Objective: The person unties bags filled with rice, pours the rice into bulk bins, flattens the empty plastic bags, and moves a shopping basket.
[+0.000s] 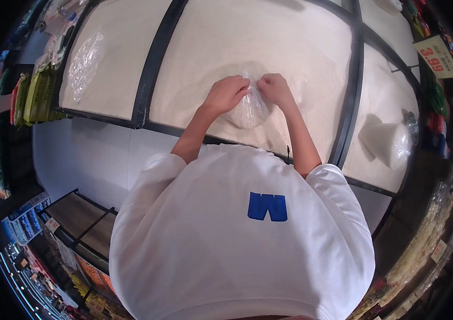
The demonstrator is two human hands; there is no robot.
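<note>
Clear plastic, wrinkled and rounded low down, makes up a bag [249, 114]; it lies over a pale, smooth, fine-textured bed [264, 34] within a black frame [350, 101]; green packets [38, 98] stand leftward; the bag's bunched top is pinched between left hand [229, 92] and right hand [275, 88], its bulge nearer the torso.

the bag [250, 113] looks clear, the dividers [151, 64] black.
</note>
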